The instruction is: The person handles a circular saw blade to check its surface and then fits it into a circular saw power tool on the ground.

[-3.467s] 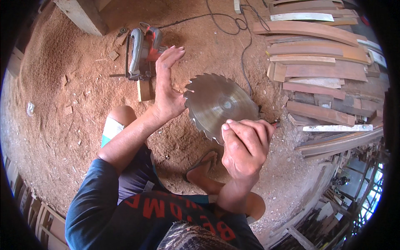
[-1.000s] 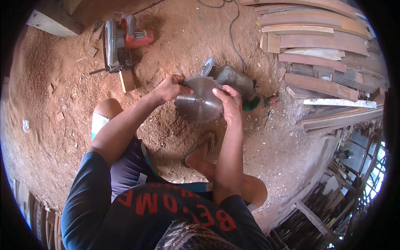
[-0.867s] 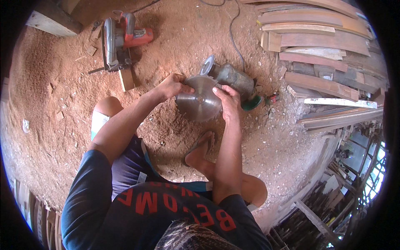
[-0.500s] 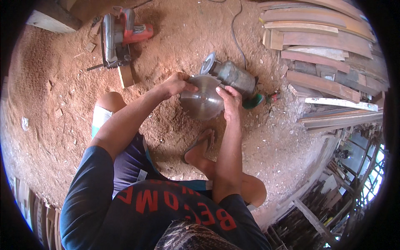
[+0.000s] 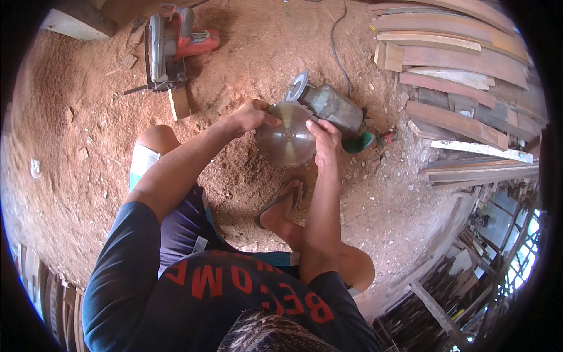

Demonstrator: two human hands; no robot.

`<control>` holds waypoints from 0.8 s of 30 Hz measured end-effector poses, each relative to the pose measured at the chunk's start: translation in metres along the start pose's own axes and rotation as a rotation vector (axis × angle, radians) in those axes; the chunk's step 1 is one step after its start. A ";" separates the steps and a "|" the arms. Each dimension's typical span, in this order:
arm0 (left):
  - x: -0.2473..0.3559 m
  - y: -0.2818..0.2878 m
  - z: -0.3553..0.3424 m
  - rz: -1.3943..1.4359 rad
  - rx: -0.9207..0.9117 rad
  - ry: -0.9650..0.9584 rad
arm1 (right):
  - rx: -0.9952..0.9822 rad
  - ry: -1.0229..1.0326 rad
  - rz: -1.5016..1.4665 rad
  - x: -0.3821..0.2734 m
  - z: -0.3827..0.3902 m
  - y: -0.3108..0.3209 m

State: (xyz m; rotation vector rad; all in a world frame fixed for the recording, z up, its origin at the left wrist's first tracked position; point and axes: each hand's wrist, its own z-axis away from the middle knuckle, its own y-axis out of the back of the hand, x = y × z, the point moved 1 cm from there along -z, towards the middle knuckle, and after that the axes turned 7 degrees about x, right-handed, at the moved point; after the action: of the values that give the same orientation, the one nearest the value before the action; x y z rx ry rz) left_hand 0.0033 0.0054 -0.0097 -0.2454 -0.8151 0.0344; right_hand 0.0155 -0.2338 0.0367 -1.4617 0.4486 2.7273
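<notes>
A round toothed circular saw blade (image 5: 285, 142) is held flat-side up between my two hands. My left hand (image 5: 254, 115) pinches its upper left rim, thumb lying on the face and fingers underneath. At the right rim my right hand (image 5: 326, 139) grips it with the thumb on top; the fingers beneath are mostly hidden. Just beyond the blade lies a grey cylindrical motor (image 5: 338, 110) with a pale grinding disc (image 5: 297, 87) at its left end. The blade's far edge overlaps this disc end in view, and I cannot tell whether they touch.
A red and grey circular saw (image 5: 179, 47) rests at the upper left beside a small wood block (image 5: 179, 104). Stacked boards (image 5: 451, 56) fill the upper right. A cord (image 5: 333, 47) runs from the motor, near a green round object (image 5: 359, 142). Sawdust covers the ground.
The view has shifted slightly. Both hands keep their grip on the blade, which is tilted a little differently, its shine changed; the motor stays put.
</notes>
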 end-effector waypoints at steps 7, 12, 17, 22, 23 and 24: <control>0.002 -0.002 0.000 -0.009 -0.008 0.012 | 0.027 0.020 -0.005 0.006 -0.005 0.002; 0.000 -0.005 -0.004 0.009 -0.017 0.009 | 0.000 -0.002 -0.006 0.010 -0.012 0.007; -0.003 -0.007 -0.007 0.033 -0.011 0.008 | -0.005 -0.014 -0.014 0.010 -0.015 0.008; -0.003 -0.007 -0.008 0.032 -0.010 0.003 | 0.037 -0.032 0.000 0.005 -0.010 0.005; -0.003 -0.007 -0.008 0.030 -0.007 0.009 | 0.025 -0.038 0.001 0.003 -0.010 0.005; -0.003 -0.006 -0.008 0.028 -0.004 0.014 | 0.027 -0.038 0.010 0.004 -0.011 0.005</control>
State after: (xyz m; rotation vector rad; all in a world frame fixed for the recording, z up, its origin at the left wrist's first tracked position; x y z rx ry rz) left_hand 0.0067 -0.0028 -0.0155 -0.2605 -0.7974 0.0574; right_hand 0.0214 -0.2416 0.0292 -1.4031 0.4903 2.7399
